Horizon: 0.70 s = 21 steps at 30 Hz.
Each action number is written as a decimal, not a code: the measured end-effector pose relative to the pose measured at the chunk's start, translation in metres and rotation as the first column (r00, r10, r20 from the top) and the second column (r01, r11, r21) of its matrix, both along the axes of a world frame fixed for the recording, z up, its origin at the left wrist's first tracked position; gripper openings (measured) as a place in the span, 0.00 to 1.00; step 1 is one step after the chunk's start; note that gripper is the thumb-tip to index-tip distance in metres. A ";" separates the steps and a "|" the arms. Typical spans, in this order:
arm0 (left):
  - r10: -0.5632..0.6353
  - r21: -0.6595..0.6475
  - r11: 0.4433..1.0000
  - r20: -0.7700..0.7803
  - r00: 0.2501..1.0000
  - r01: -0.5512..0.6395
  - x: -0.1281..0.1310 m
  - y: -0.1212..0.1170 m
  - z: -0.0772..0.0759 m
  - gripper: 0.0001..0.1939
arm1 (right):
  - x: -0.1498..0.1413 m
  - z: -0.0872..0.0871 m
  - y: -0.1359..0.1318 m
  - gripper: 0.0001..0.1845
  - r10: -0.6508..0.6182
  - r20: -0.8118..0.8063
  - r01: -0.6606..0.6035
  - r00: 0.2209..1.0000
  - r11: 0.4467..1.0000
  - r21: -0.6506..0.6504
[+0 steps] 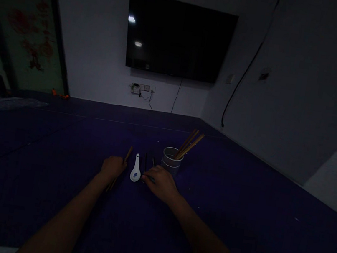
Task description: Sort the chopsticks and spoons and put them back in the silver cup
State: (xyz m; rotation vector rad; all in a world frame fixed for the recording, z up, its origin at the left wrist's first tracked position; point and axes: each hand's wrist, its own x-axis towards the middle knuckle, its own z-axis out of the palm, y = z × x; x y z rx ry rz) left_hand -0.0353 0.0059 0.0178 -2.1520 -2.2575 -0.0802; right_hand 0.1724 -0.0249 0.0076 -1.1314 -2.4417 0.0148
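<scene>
My left hand (113,167) is closed around wooden chopsticks (129,153), whose ends stick out above and below the fist. Just right of it, a white soup spoon (135,173) with a blue mark in its bowl lies with its handle pointing away. My right hand (162,181) is closed by pinching at a thin dark utensil, whose kind is too dim to tell. Beyond those fingers, two slim dark handles (146,161) lie on the purple surface, partly hidden. A grey metal cup (171,167) stands upright behind my right hand, with several chopsticks (189,145) leaning right in it.
A wide purple surface (236,221) with a pale front edge reaches back to the wall. A dark television (178,39) hangs there above sockets (144,89) and cables. Clear plastic sheeting (3,104) lies at the far left. The room is dim.
</scene>
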 end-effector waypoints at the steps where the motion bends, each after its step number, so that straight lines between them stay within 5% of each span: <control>1: 0.004 -0.005 1.000 -0.006 1.000 -0.004 0.000 0.000 0.001 0.23 | 0.000 0.000 0.000 0.13 0.000 -0.004 0.000 1.000 1.000 0.002; 7: 0.004 0.031 1.000 0.012 1.000 -0.005 -0.001 -0.001 0.006 0.22 | 0.000 0.001 -0.001 0.12 0.002 -0.003 -0.002 1.000 1.000 -0.005; 11: -0.006 0.242 0.970 0.052 0.999 -0.007 0.005 -0.007 0.015 0.23 | -0.001 0.003 -0.003 0.12 -0.029 -0.034 0.029 0.999 1.000 0.010; 16: -0.119 0.547 0.830 -0.020 0.993 0.110 0.023 -0.023 0.020 0.20 | -0.002 0.006 -0.007 0.16 -0.088 -0.189 0.099 0.978 0.994 0.046; 21: -0.444 0.635 0.593 -0.254 0.859 0.495 0.040 -0.030 0.007 0.17 | 0.002 0.006 -0.009 0.21 -0.085 -0.429 0.114 0.899 0.993 0.043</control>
